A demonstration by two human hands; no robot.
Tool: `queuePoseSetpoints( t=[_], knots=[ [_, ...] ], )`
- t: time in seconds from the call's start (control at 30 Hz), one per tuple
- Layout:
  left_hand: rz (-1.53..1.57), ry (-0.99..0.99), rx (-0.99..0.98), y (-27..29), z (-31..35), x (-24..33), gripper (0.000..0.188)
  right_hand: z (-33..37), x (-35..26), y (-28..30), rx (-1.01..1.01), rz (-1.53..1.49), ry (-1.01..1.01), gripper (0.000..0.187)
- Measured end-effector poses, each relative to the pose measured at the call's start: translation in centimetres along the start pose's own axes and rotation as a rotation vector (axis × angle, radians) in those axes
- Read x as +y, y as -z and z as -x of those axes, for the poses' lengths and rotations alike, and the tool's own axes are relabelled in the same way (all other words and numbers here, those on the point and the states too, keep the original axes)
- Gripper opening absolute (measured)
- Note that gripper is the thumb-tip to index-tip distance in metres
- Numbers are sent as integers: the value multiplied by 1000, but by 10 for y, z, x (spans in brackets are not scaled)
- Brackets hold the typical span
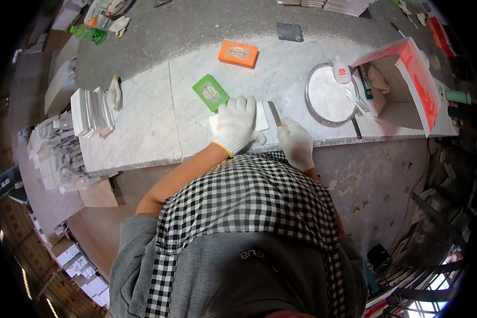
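My left hand (236, 123), in a white knit glove with a yellow cuff edge, lies flat on a small white tile (261, 116) near the bench's front edge. Its fingers point away from me and the thumb sticks out to the right. The glove covers most of the tile. My right hand (296, 143), gloved too, is closed around a knife (274, 113) with a flat, dull metal blade. The blade points forward, just right of the tile. A green block (211, 92) rests just beyond my left fingers, and an orange block (238, 54) lies farther back.
Right of my hands stands a round basin of white powder (331, 98) with a white bottle (341, 70) leaning in it. Beside it is an open red-and-white box (416, 79). A row of white tiles (91, 112) stands on the left. Farther back lies a dark grey pad (290, 32).
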State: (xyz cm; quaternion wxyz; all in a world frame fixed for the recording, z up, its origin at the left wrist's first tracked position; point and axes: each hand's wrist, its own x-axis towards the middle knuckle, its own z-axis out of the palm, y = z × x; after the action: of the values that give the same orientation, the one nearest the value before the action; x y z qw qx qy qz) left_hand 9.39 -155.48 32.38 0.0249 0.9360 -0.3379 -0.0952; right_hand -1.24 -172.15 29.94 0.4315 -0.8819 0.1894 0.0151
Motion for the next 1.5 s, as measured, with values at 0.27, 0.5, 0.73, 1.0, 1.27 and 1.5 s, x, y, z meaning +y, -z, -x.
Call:
queuePoseSetpoints(
  t=[0.27, 0.5, 0.73, 1.0, 1.27, 1.5],
  knots=[
    [162, 54, -55, 18, -13, 1, 107, 0, -5, 2, 8, -18, -12, 23],
    [189, -53, -5, 11, 3, -12, 96, 7, 0, 2, -72, 53, 17, 24],
    [171, -106, -38, 4, 17, -26, 93, 7, -5, 2, -167, 174, 51, 30],
    [202, -182, -4, -3, 19, -36, 82, 7, -8, -3, -146, 271, 100, 30],
    [245, -239, 75, -8, 20, -41, 77, 12, 3, -6, -104, 213, 170, 30],
    [222, -261, 107, -11, 19, -42, 77, 13, 6, -9, -42, 194, 214, 28]
  ],
)
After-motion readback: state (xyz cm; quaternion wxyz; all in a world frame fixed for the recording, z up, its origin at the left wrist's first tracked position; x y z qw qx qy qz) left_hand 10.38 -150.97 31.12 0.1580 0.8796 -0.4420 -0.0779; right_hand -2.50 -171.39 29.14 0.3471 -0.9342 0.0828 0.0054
